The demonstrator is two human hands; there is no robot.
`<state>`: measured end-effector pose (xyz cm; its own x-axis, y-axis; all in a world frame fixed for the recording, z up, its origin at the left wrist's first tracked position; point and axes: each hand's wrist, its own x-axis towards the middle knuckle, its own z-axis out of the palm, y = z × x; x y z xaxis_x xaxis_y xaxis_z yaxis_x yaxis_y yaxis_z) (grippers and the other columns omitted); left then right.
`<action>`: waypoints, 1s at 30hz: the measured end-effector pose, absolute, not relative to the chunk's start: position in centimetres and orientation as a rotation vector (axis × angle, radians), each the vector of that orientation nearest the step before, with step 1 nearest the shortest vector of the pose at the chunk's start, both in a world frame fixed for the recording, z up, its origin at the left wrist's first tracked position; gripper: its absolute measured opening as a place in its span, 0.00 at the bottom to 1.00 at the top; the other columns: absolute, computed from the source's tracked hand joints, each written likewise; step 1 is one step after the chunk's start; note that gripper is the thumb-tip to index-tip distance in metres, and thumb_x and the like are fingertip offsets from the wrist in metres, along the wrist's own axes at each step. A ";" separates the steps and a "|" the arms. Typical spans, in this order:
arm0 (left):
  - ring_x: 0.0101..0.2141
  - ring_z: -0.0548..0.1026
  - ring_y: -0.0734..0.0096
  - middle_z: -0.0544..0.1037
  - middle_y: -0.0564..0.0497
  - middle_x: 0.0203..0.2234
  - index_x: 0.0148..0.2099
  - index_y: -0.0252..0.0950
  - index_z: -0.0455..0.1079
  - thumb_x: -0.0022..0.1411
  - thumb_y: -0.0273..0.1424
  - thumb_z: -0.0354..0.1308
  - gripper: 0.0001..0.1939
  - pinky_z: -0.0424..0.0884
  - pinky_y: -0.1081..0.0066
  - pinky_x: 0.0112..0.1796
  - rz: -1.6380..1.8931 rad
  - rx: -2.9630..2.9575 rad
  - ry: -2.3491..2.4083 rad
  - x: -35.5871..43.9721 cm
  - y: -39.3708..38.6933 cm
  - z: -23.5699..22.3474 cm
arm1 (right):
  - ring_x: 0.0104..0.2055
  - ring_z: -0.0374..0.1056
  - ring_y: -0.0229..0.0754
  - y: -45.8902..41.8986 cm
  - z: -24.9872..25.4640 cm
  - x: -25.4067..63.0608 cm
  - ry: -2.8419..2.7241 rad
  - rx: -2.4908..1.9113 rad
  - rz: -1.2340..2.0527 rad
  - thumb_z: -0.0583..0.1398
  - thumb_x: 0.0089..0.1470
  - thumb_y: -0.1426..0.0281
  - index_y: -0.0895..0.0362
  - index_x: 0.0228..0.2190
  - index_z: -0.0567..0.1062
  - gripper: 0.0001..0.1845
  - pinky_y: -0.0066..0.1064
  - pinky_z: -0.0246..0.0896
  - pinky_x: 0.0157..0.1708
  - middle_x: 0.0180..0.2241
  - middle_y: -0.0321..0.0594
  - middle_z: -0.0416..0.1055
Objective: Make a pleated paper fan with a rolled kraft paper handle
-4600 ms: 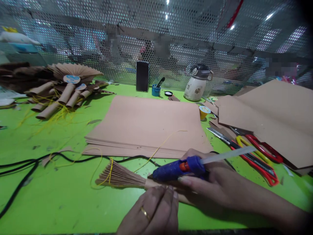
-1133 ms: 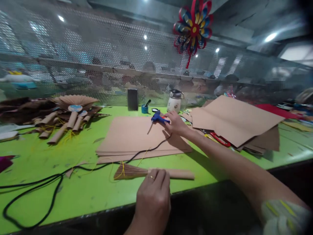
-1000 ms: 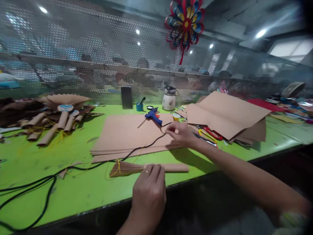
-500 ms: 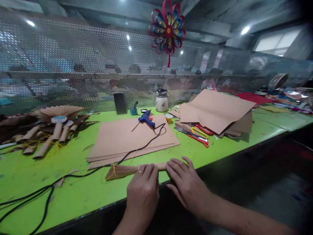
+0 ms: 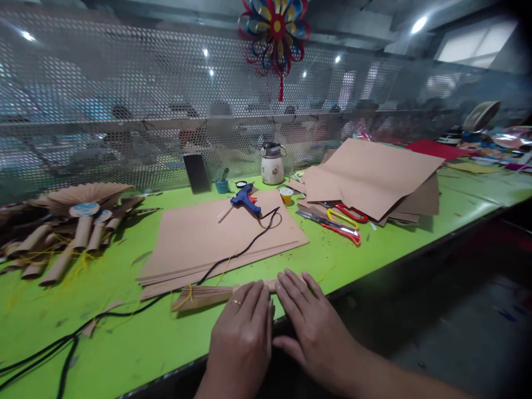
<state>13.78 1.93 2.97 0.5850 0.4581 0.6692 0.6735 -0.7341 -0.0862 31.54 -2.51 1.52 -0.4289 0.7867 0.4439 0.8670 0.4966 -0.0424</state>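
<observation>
A folded, pleated brown paper fan (image 5: 203, 297) lies near the table's front edge, with yellow string looped round its pleated end. Its rolled paper handle runs to the right, mostly covered by my hands. My left hand (image 5: 245, 327), a ring on one finger, is closed over the handle just right of the pleats. Beside it, my right hand (image 5: 311, 321) presses on the handle with fingers stretched out and thumb apart. A blue glue gun (image 5: 247, 200) rests on a stack of brown paper sheets (image 5: 199, 233) beyond, its black cord trailing to the left.
Finished-looking paper fans (image 5: 81, 224) are piled at the left. A utility knife (image 5: 332, 224) and scissors (image 5: 351, 213) lie right of the stack. Behind are a phone (image 5: 197, 173), a blue paint jar (image 5: 222, 185), a bottle (image 5: 272, 164), a yellow cup (image 5: 286, 195) and large paper sheets (image 5: 369, 174).
My right hand let go of the glue gun onto the paper stack and came back to the fan's handle. My left hand stayed on the handle. The view has shifted.
</observation>
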 end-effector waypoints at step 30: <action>0.52 0.74 0.47 0.77 0.35 0.50 0.54 0.26 0.69 0.65 0.30 0.54 0.18 0.73 0.49 0.51 -0.631 -2.616 -1.055 14.2 3.2 3.6 | 0.70 0.43 0.52 -0.2 4.3 33.7 -2.529 -1.372 0.114 0.44 0.68 0.55 0.64 0.65 0.55 0.34 0.53 0.42 0.68 0.68 0.51 0.50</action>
